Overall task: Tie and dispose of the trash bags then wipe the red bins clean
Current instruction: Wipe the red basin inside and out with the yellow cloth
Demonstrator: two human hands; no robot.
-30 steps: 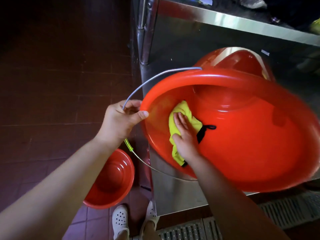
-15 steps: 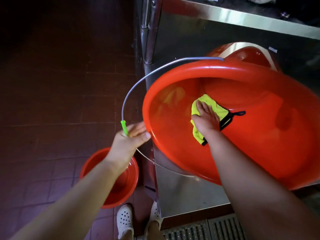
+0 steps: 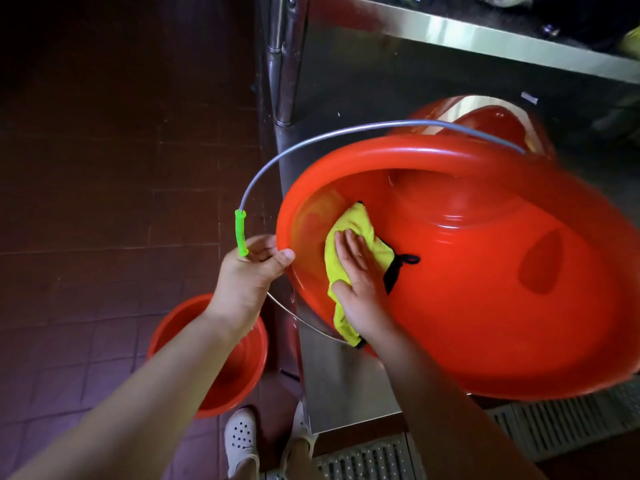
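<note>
A large red bin point(image 3: 485, 306) is tilted towards me in front of a steel counter. My left hand point(image 3: 249, 271) grips its rim at the left edge, beside the wire handle point(image 3: 311, 140) with its green grip point(image 3: 241, 233). Inside the bin, my right hand point(image 3: 360, 275) presses a yellow cloth point(image 3: 349, 223) with black trim flat against the left inner wall, fingers straight. A second red bin point(image 3: 235, 375) stands on the floor below my left forearm.
A steel counter point(image 3: 450, 32) with a mirror-like front panel point(image 3: 346, 386) stands behind the bin and reflects it. Dark red floor tiles point(image 3: 104, 168) spread to the left. A metal floor grate point(image 3: 554, 427) runs at lower right. White clogs point(image 3: 240, 441) show at the bottom.
My right hand slid the cloth deeper into the bin, then back towards the left wall near the rim. The handle's green grip has come out above my left hand.
</note>
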